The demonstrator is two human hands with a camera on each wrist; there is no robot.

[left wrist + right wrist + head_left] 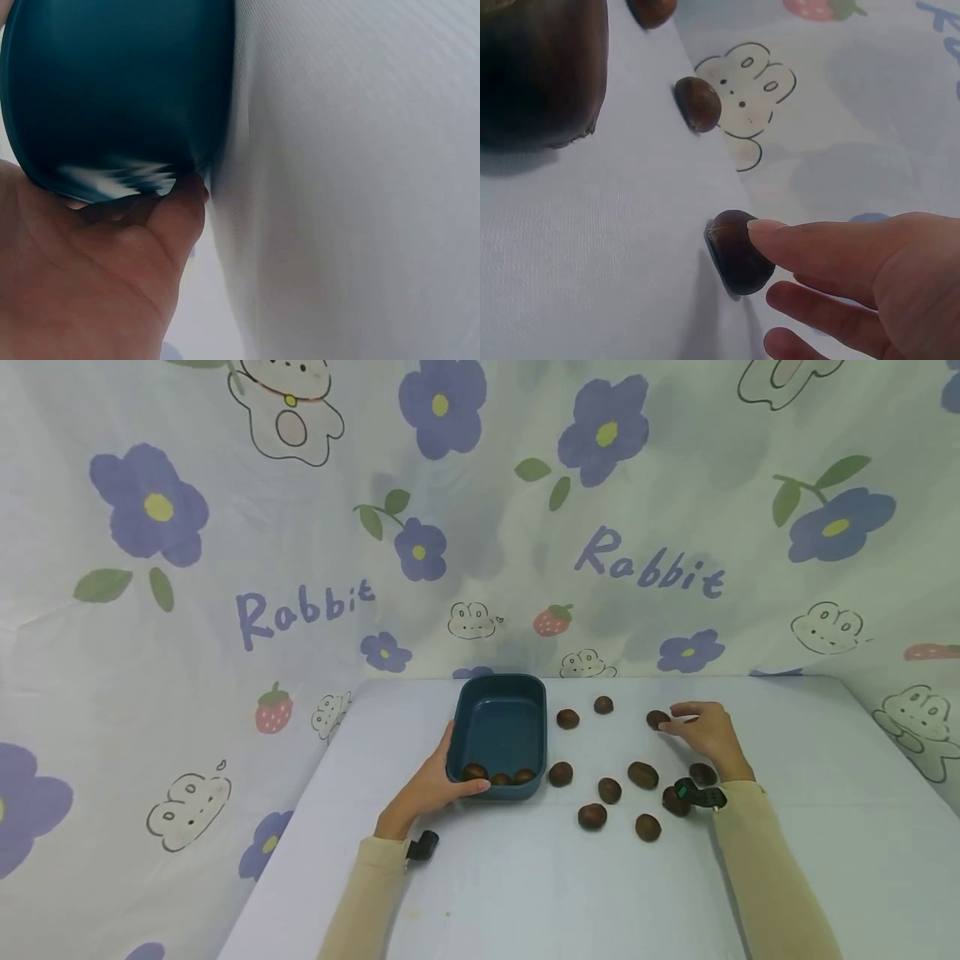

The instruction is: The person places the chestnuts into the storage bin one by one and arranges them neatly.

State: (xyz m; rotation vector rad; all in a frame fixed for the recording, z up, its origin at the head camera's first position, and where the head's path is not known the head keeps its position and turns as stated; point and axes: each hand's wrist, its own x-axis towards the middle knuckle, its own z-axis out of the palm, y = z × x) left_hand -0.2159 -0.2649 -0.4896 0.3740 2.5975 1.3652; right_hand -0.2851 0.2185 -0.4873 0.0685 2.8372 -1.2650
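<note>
A dark teal rectangular container [500, 727] stands on the white table with several chestnuts [475, 772] at its near end. My left hand [430, 785] grips its near left corner, thumb along the front and fingers at the left side. In the left wrist view the hand [97, 262] holds the container's wall [120, 90]. On the right, my right hand [705, 731] reaches a chestnut [657, 720] lying near the back of the table. The right wrist view has the thumb of that hand [855, 277] at the chestnut [740, 255], other fingers spread below it.
Several loose chestnuts lie right of the container, among them one by its wall [560, 774], one at the front [648, 827] and one under the right wrist [677, 801]. A printed curtain [495, 527] hangs behind the table [540, 893].
</note>
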